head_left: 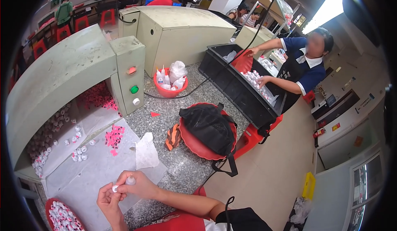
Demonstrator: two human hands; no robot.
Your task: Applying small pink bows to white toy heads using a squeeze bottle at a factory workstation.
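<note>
Over the papered front of the worktop, my left hand [108, 203] pinches a small white rounded piece [115, 188]. My right hand [142, 187] is close beside it, its fingers closed around a small translucent squeeze bottle [131, 180] with a thin tip pointing up. The hands nearly touch at the white piece. Past them on the white paper [99, 167] lie a heap of small flat pink pieces [114, 136] and a loose group of similar white pieces [79, 153]. A torn sheet of white paper [146, 151] rests just beyond my right hand.
A pale green machine [62, 61] with an opening stands left, white and pink pieces inside. A red basket [48, 211] of white pieces sits lower left. Farther are a red bowl [167, 92] of bottles, a black bag [209, 127] on a red tray, and a co-worker [308, 65] at a black crate [231, 88].
</note>
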